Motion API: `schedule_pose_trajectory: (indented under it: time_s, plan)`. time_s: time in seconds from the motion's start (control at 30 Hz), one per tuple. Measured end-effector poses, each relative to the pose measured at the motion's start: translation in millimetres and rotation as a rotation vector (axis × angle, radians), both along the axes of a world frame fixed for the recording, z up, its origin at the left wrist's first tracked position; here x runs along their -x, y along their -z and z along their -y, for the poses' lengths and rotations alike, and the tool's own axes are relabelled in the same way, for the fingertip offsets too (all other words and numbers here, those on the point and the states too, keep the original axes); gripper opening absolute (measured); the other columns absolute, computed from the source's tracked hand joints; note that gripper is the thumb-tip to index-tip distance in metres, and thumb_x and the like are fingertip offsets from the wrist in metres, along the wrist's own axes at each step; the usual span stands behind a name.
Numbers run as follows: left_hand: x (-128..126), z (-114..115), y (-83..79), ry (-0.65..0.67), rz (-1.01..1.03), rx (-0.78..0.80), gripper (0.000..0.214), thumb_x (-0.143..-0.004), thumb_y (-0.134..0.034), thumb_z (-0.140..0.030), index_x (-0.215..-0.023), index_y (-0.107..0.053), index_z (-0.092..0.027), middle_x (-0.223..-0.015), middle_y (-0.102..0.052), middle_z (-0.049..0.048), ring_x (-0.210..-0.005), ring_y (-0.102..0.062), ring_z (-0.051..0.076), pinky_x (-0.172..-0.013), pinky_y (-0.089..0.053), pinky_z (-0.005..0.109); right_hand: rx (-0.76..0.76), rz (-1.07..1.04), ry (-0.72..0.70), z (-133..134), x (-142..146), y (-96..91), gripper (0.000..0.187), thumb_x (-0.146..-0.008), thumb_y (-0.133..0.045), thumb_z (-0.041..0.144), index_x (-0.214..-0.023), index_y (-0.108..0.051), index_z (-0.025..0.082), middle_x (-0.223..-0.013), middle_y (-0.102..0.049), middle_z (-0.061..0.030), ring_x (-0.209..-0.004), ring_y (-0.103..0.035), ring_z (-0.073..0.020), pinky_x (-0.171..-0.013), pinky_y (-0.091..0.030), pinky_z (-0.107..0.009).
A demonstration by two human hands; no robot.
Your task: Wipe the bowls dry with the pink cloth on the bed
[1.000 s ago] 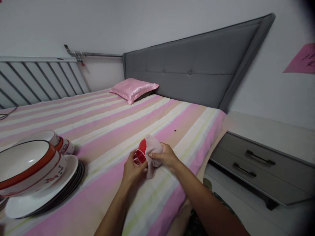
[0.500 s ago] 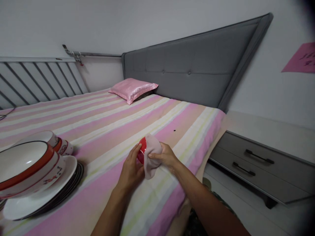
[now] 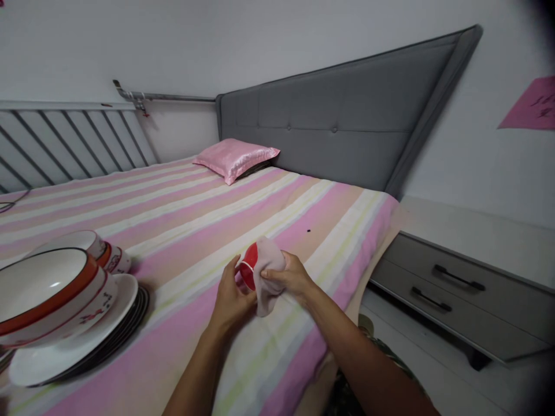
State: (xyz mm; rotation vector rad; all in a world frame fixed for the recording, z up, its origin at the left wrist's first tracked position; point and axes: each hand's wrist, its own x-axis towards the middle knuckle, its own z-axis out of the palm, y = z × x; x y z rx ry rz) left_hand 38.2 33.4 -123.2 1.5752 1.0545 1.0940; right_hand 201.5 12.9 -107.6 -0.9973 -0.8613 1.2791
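A small glossy red bowl [image 3: 248,273] with a thin white line on it is held above the near side of the bed, its right part hidden under a pale pinkish-grey cloth [image 3: 269,260]. My left hand [image 3: 232,294] curls round the bowl's left side, fingertips at its upper edge and thumb low by the cloth. From the right, my right hand [image 3: 291,276] grips the cloth against the bowl, thumb lying over the front of it; its other fingers are mostly hidden behind the cloth.
Large white bowls with red bands [image 3: 93,292] sit on stacked plates [image 3: 125,294] at the left of the striped bedspread [image 3: 182,341]. A pink pillow [image 3: 236,157] lies near the grey headboard [image 3: 312,115]. To the right stands a grey drawer cabinet [image 3: 459,294].
The fingers of my left hand have shifted left and loosened slightly on the red bowl, which has turned a little so a white line shows. My right hand and the cloth have barely moved.
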Motion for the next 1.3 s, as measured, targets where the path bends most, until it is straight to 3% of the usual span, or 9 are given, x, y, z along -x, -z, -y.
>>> schedule_pose_trajectory:
  time_s: [0.13,0.3,0.4,0.53,0.8,1.0,1.13,1.23,1.3]
  plan:
    - [-1,-6,3.3,-0.023,-0.033,0.099,0.063,-0.064,-0.077,-0.035,-0.119,-0.05,-0.019,-0.12,-0.06,0.0145,-0.098,-0.065,0.025,-0.079,-0.055,0.038,-0.004,-0.006,0.0,0,0,0.1,0.051,-0.047,-0.085,0.026,-0.091,-0.063,0.014,-0.08,-0.068,-0.0031,-0.071,-0.061,-0.0171,-0.065,-0.049,-0.029]
    - [-3,-4,-0.3,-0.101,-0.025,0.211,0.066,-0.06,-0.078,-0.039,-0.115,-0.049,-0.017,-0.106,-0.064,0.0127,-0.085,-0.066,0.022,-0.073,-0.054,0.036,-0.027,0.022,-0.013,0,0,1.9,0.048,-0.049,-0.084,0.027,-0.091,-0.064,0.016,-0.081,-0.069,-0.003,-0.071,-0.062,-0.0173,-0.065,-0.049,-0.029]
    - [-4,-2,-2.7,-0.101,-0.023,0.188,0.065,-0.055,-0.08,-0.036,-0.11,-0.051,-0.017,-0.1,-0.064,0.0103,-0.081,-0.065,0.021,-0.071,-0.054,0.036,-0.016,0.023,-0.024,1,-1,1.4,0.049,-0.048,-0.084,0.027,-0.091,-0.064,0.016,-0.081,-0.069,-0.0033,-0.071,-0.062,-0.0175,-0.065,-0.049,-0.029]
    - [-3,-1,-7.3,-0.087,-0.041,0.115,0.065,-0.054,-0.081,-0.034,-0.109,-0.052,-0.018,-0.099,-0.064,0.0088,-0.083,-0.065,0.021,-0.071,-0.054,0.036,-0.018,0.006,-0.035,3,-2,0.0,0.05,-0.046,-0.085,0.025,-0.09,-0.064,0.014,-0.08,-0.069,-0.0034,-0.07,-0.061,-0.0169,-0.065,-0.048,-0.028]
    - [-2,5,-14.5,0.004,-0.107,-0.049,0.074,-0.058,-0.079,-0.022,-0.125,-0.047,-0.02,-0.123,-0.058,0.0125,-0.105,-0.062,0.025,-0.08,-0.055,0.035,-0.018,-0.003,-0.016,2,-2,2.4,0.054,-0.043,-0.086,0.026,-0.091,-0.065,0.014,-0.081,-0.069,-0.0038,-0.072,-0.062,-0.0184,-0.065,-0.048,-0.029]
    - [9,-1,-0.8,0.04,-0.348,-0.444,0.073,-0.07,-0.069,-0.02,-0.137,-0.04,-0.023,-0.137,-0.048,0.0138,-0.122,-0.052,0.028,-0.1,-0.046,0.045,-0.018,0.016,-0.007,4,-2,-0.6,0.051,-0.045,-0.086,0.025,-0.09,-0.065,0.014,-0.079,-0.069,-0.0026,-0.071,-0.061,-0.0173,-0.066,-0.048,-0.028]
    - [12,-4,0.6,0.045,-0.514,-0.689,0.068,-0.074,-0.06,-0.01,-0.137,-0.041,-0.024,-0.145,-0.041,0.0129,-0.13,-0.045,0.026,-0.102,-0.045,0.044,-0.028,-0.012,-0.012,4,-2,1.6,0.051,-0.046,-0.085,0.026,-0.092,-0.065,0.014,-0.081,-0.069,-0.0034,-0.072,-0.062,-0.0174,-0.067,-0.049,-0.029]
    - [11,-2,-1.9,0.05,-0.527,-0.72,0.067,-0.074,-0.059,-0.008,-0.136,-0.043,-0.024,-0.146,-0.041,0.0122,-0.131,-0.044,0.026,-0.103,-0.044,0.045,-0.031,-0.022,-0.01,2,-1,3.3,0.052,-0.047,-0.086,0.027,-0.093,-0.065,0.014,-0.083,-0.07,-0.0042,-0.073,-0.062,-0.0181,-0.067,-0.05,-0.029]
    - [9,1,-4.4,0.052,-0.464,-0.651,0.066,-0.072,-0.062,-0.01,-0.134,-0.046,-0.025,-0.145,-0.043,0.0107,-0.131,-0.044,0.026,-0.106,-0.041,0.045,-0.03,-0.021,0.002,2,-1,3.3,0.053,-0.047,-0.086,0.028,-0.093,-0.065,0.014,-0.083,-0.069,-0.0044,-0.073,-0.062,-0.018,-0.067,-0.05,-0.029]
